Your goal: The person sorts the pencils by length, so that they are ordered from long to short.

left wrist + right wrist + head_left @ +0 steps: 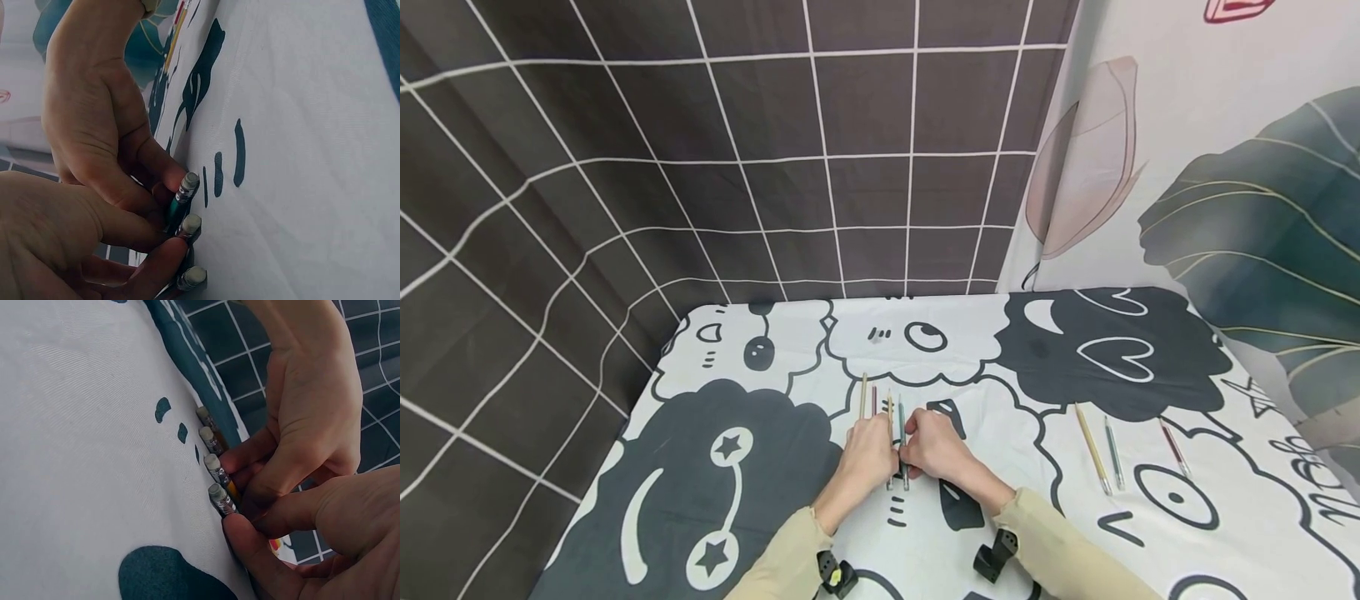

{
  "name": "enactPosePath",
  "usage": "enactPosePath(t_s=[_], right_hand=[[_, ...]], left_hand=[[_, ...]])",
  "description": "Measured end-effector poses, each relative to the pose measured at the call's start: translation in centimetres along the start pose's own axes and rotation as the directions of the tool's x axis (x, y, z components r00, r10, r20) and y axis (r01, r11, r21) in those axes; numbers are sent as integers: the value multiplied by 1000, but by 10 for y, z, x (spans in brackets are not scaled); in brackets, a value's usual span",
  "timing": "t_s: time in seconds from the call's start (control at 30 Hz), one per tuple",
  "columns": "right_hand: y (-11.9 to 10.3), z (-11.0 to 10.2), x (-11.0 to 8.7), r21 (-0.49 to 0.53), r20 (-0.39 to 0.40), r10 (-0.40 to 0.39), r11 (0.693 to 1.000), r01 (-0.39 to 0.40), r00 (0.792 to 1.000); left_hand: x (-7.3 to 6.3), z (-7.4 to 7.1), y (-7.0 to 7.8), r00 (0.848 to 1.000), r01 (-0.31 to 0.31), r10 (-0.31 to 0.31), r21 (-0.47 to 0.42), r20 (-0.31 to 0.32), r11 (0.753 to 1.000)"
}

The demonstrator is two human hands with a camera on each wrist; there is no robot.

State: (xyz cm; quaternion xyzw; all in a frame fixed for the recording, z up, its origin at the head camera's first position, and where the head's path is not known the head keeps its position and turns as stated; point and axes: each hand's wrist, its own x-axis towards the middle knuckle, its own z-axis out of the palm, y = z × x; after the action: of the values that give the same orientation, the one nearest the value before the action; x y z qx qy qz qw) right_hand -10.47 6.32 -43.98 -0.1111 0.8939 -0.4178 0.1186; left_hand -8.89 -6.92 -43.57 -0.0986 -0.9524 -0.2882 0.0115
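Observation:
Side by side on the cloth lie several eraser-tipped pencils, with both hands over them. My left hand (868, 454) comes in from the left and pinches a yellow pencil (232, 487) near its eraser end. Right beside it, my right hand (938, 446) holds the teal pencil (902, 412) between thumb and fingers, at the right end of the row. The two hands meet at the fingertips. A red pencil (874, 402) and another yellow pencil (863, 396) show beyond the left hand, their middles hidden under it. In the right wrist view the eraser ends stand in a staggered line.
Apart on the right lie a yellow pencil (1092, 448), a teal pencil (1113, 452) and a red pencil (1175, 447). A black-and-white cartoon cloth (760, 517) covers the table. Behind it hangs a dark grid curtain (865, 192), with a leaf-patterned curtain (1247, 208) at the right.

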Motion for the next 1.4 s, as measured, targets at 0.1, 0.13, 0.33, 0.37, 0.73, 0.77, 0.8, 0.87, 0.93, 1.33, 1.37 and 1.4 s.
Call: enactPosePath(t_s=[0.1, 0.13, 0.33, 0.37, 0.73, 0.77, 0.8, 0.87, 0.93, 1.33, 1.37, 1.4], right_hand=[[1, 0, 0, 2, -2, 3, 1000, -3, 1000], [1, 0, 0, 3, -4, 1, 1000, -1, 1000], [2, 0, 0, 8, -9, -5, 1000, 5, 1000], [2, 0, 0, 9, -9, -5, 1000, 5, 1000], [4, -3, -2, 27, -20, -26, 999, 26, 999], [5, -3, -3, 33, -23, -30, 999, 31, 999], [5, -3, -3, 42, -25, -37, 998, 38, 999], [7, -4, -4, 57, -36, -51, 997, 53, 998], [9, -5, -5, 82, -50, -66, 994, 70, 997], [14, -21, -15, 155, -132, -26, 987, 46, 991], [15, -23, -16, 154, -141, -22, 987, 44, 990], [15, -24, -18, 156, -149, -18, 987, 41, 989]], left_hand=[[0, 0, 1, 1000, -1, 1, 9, -10, 1000], [0, 1, 2, 1000, -2, 3, 15, -14, 1000], [0, 2, 2, 999, -19, 20, 42, -38, 999], [0, 2, 2, 999, -21, 23, 43, -40, 999], [-2, -1, 3, 998, -19, 20, 25, -52, 1000], [-2, -2, 3, 998, -20, 22, 33, -61, 999], [-3, -2, 3, 997, -20, 23, 36, -69, 999], [-3, -3, 3, 996, -17, 21, 41, -84, 999], [-4, -3, 3, 995, -15, 18, 37, -95, 999], [-4, -1, 12, 997, -32, 28, -46, -76, 998], [-4, -1, 13, 996, -39, 35, -49, -79, 998], [-4, 0, 14, 996, -48, 43, -50, -82, 998]])
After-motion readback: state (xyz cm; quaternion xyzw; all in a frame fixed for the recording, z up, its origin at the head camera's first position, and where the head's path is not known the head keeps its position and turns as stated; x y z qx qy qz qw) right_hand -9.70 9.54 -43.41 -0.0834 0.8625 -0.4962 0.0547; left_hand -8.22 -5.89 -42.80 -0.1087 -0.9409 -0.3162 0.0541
